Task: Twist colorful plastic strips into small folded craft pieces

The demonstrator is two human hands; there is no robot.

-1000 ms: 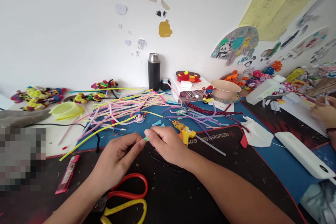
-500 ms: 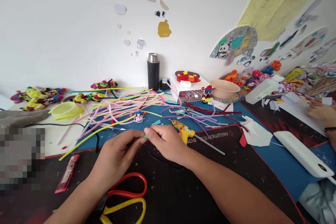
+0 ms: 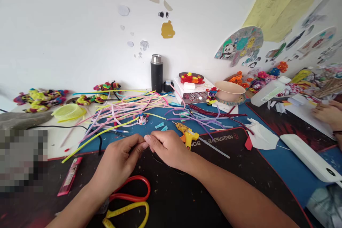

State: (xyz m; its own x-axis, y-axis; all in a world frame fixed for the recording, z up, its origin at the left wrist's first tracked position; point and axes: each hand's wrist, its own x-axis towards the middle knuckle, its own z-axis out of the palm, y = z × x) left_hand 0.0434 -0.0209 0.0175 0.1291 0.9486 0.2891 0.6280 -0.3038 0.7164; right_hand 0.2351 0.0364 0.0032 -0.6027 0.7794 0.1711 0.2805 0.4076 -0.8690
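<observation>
My left hand (image 3: 119,160) and my right hand (image 3: 169,148) meet over the black mat (image 3: 213,185), fingertips pinched together. A small green piece showed between them a moment ago; the fingers now hide it. Just beyond my right hand lie short light-blue pieces (image 3: 159,125) and a yellow glue gun (image 3: 188,137) with a clear glue stick. Below my left wrist are scissors (image 3: 145,190) with one red and one yellow handle, blades partly covered by my arm. A small white-faced figure (image 3: 143,118) sits past my fingertips.
Pink and yellow pipe cleaners (image 3: 125,108) lie heaped behind my hands, purple ones (image 3: 203,121) to the right. A black flask (image 3: 156,74), white box (image 3: 181,91) and beige bowl (image 3: 229,91) stand by the wall. Another person's hand (image 3: 324,112) is at far right.
My fingertips have closed over the green piece, which no longer shows. My right hand has shifted slightly, uncovering more of the light-blue pieces. The other person's hands have moved a little.
</observation>
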